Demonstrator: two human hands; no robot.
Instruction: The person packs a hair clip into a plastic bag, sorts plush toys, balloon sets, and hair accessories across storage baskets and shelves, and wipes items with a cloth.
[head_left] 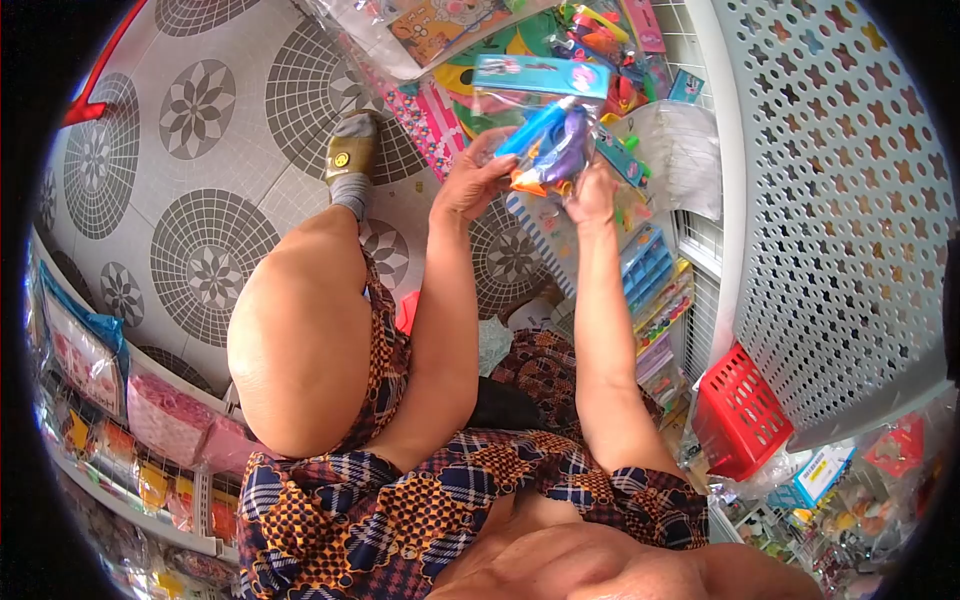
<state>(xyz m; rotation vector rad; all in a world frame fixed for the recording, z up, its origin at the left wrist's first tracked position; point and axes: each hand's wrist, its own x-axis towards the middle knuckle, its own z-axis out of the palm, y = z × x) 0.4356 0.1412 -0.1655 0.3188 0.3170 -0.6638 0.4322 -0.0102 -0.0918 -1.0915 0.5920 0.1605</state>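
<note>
A clear packet of balloons with a blue balloon pump (535, 130) is held up in front of me, its teal header card (540, 76) at the far end. My left hand (474, 178) grips the packet's left side, thumb over the plastic. On the other side, my right hand (592, 192) pinches the lower right edge, its fingertips partly hidden. Purple and orange balloons show through the plastic. Just beyond lie more bags of colourful balloons (603, 38). Under and below the packet is a clear bag with a blue-striped edge (540, 240).
A grey perforated basket (840, 200) stands on the right, with a red basket (742, 415) below it. A blue compartment tray (650, 270) sits near my right forearm. Packaged goods hang on racks (170, 420) at lower left. Patterned floor tiles (215, 255) lie around my foot.
</note>
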